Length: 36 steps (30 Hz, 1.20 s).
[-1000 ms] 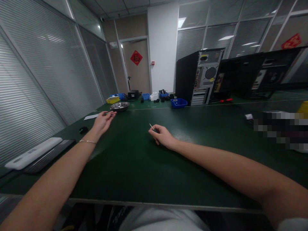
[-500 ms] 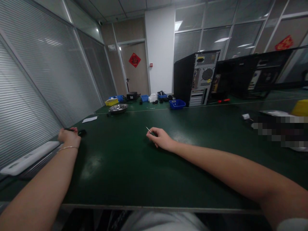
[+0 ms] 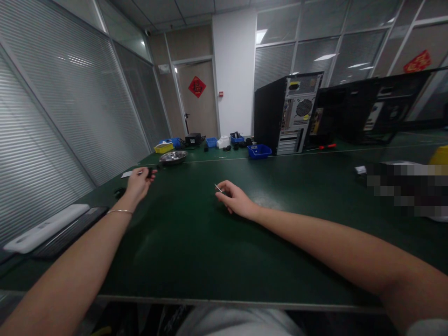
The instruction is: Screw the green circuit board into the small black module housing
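Thin tool, one, right hand; dark object, one, left hand.

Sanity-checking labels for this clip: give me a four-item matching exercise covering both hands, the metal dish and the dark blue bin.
Column one:
1. right hand
2. metal dish
3. left hand
4. dark blue bin

Column two:
A. round and shiny
B. beside the computer tower
C. bracelet on its wrist
D. thin pale rod at its fingertips

Pairs: 1-D, 2-A, 3-C, 4-B
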### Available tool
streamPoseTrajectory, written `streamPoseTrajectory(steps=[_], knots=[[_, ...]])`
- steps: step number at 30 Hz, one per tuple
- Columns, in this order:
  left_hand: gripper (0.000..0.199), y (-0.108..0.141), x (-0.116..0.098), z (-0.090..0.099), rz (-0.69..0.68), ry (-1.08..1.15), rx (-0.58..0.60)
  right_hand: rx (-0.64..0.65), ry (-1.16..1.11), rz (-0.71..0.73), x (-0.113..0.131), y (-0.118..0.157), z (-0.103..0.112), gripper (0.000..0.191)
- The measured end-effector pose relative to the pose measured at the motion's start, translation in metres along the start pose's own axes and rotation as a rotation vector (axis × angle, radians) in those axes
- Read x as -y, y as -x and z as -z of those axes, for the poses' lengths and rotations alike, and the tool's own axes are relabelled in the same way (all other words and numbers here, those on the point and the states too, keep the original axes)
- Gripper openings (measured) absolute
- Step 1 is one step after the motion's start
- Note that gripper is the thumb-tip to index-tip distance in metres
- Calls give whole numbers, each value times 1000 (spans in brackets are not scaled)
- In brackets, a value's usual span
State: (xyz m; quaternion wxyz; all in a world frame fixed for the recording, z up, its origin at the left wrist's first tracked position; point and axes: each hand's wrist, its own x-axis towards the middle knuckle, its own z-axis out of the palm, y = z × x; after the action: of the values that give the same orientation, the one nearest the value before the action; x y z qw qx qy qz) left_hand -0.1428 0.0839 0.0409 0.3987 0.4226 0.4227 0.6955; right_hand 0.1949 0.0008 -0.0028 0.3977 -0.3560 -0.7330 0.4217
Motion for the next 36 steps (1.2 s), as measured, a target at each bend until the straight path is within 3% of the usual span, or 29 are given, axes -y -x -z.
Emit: streamPoseTrajectory(steps=[4,6,8,12,20,25,36], knots=[[11,45,34,-63,206,-39,292,-66,39,49,-7,-2,4,28],[12,69,43,-83,270,-53,395,-67,86,85,-5,-1,5,28],[16,86,46,-92,312,-68,503,-70,144,129,-1,1,5,29],[31,99,42,-91,275,-172,701,-56,240,171,3,2,4,30],[31,99,45,-91,95,-272,762,-66,302,222,-2,-2,5,26],[30,101,39,-92,95,-268,700,-65,361,263,2,0,3,29],[28,101,41,-89,111,-245,734,-88,448,291,1,3,2,30]])
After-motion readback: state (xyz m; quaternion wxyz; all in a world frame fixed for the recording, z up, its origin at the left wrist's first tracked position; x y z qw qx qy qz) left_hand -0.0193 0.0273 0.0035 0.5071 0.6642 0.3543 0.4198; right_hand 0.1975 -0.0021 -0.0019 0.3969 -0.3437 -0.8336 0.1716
